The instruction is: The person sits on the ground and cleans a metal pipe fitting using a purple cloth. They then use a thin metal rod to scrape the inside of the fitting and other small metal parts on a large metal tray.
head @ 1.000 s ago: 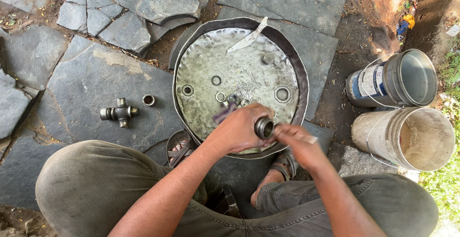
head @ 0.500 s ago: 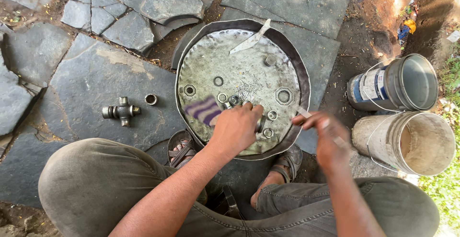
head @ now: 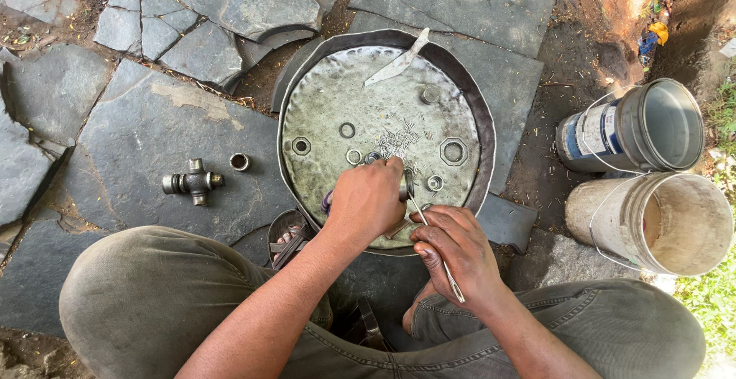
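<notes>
Left hand [head: 368, 199] closed on a small metal cup [head: 407, 184] over the round pan's [head: 481, 118] near rim | right hand [head: 452, 252] just beside it, pinching my thin rod [head: 433, 241], tip at the cup | cross joint [head: 192, 183] left of pan

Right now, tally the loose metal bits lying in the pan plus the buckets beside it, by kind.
Hex nuts: 2, one left, one right
Small rings: 3, at and
Round caps: 1
Flat blades: 1
Buckets: 2, grey and cream
Total: 9
</notes>
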